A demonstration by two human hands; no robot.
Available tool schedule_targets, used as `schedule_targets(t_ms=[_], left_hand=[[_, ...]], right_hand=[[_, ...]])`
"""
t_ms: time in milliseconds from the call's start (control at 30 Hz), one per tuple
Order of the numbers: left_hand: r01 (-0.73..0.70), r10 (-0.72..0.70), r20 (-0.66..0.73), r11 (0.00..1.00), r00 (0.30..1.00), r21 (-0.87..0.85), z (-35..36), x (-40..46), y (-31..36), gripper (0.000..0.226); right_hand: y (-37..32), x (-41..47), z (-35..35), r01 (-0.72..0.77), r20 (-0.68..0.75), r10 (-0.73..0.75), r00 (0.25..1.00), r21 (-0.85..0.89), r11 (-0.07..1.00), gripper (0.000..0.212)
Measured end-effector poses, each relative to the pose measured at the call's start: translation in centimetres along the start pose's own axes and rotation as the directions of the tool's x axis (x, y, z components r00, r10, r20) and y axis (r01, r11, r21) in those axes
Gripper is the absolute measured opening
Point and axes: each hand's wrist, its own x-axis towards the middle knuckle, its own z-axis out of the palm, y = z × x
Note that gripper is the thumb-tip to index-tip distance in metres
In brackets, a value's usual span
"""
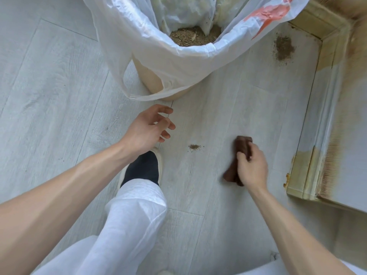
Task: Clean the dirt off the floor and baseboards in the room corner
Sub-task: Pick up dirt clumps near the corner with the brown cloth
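My right hand [251, 165] grips a folded brown cloth [242, 146] low over the pale wood floor [208, 124]. A small patch of dirt [194, 147] lies on the floor to the left of the cloth. A larger dirt pile [283, 47] sits near the room corner, close to the stained baseboards [309, 167]. My left hand [148, 127] hovers over the floor with fingers loosely spread, holding nothing, just below the bin.
A beige bin [153, 80] lined with a white plastic bag [143, 36] stands ahead, with collected dirt [190, 36] inside. My foot in a dark sock and pale slipper [143, 167] is planted below my left hand. The baseboards run along the right side.
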Motion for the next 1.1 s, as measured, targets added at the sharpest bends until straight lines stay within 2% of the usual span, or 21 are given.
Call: schedule_targets(t_ms=[133,200,267,400,467,533,633,767,800,867,967,1033,1100], left_hand=[[0.003,-0.003,-0.005,1.0,1.0,-0.016,-0.1,-0.1,0.0,0.028],[0.001,-0.002,-0.013,0.999,1.0,-0.035,-0.4,-0.2,0.0,0.029],[0.002,-0.003,-0.023,0.999,1.0,-0.052,-0.5,-0.1,0.1,0.028],[0.002,-0.004,-0.023,0.998,1.0,-0.069,-0.7,-0.1,0.2,0.027],[-0.002,0.0,-0.026,0.998,1.0,-0.066,-0.7,-0.1,0.3,0.027],[-0.001,-0.001,-0.027,0.998,1.0,-0.062,-0.8,-0.1,0.3,0.027],[0.006,-0.008,-0.03,0.999,1.0,-0.054,-0.8,0.0,0.4,0.028],[0.012,-0.013,-0.015,0.999,1.0,-0.035,-0.3,0.1,0.9,0.029],[0.014,-0.014,-0.011,0.999,1.0,-0.031,-0.1,0.2,1.1,0.029],[0.005,-0.006,-0.006,1.0,1.0,-0.024,0.1,0.4,1.4,0.029],[0.003,-0.003,-0.003,1.0,1.0,-0.024,0.4,0.6,1.4,0.03],[0.004,-0.004,-0.004,0.999,1.0,-0.046,0.5,0.5,1.3,0.03],[0.0,0.0,-0.001,0.998,1.0,-0.057,0.5,0.4,1.1,0.03]], right_hand=[[-5.9,-3.1,5.5,0.222,0.053,-0.222,0.974,0.006,0.975,0.046],[-7.4,-4.8,6.8,0.352,0.115,-0.346,0.931,-0.028,0.936,0.051],[-7.7,-5.3,6.8,0.431,0.201,-0.408,0.89,-0.085,0.898,0.061],[-8.8,-4.7,5.8,0.501,0.33,-0.416,0.847,-0.238,0.832,0.059],[-9.3,-4.7,5.8,0.539,0.358,-0.418,0.835,-0.379,0.752,0.061],[-9.2,-4.6,6.2,0.559,0.354,-0.435,0.828,-0.447,0.699,0.059],[-9.0,-3.8,6.8,0.581,0.333,-0.477,0.813,-0.418,0.698,0.048],[-8.4,-2.2,6.2,0.633,0.373,-0.515,0.772,-0.375,0.677,0.041],[-7.8,-1.6,5.6,0.624,0.356,-0.515,0.779,-0.366,0.691,0.042],[-5.8,0.2,3.8,0.538,0.241,-0.481,0.843,-0.372,0.756,0.042],[-2.0,2.5,1.0,0.299,0.054,-0.304,0.951,-0.407,0.863,0.038],[-0.9,2.7,0.5,0.209,-0.005,-0.228,0.974,-0.383,0.9,0.036],[-1.3,2.2,1.5,0.182,-0.038,-0.21,0.977,-0.358,0.916,0.033]])
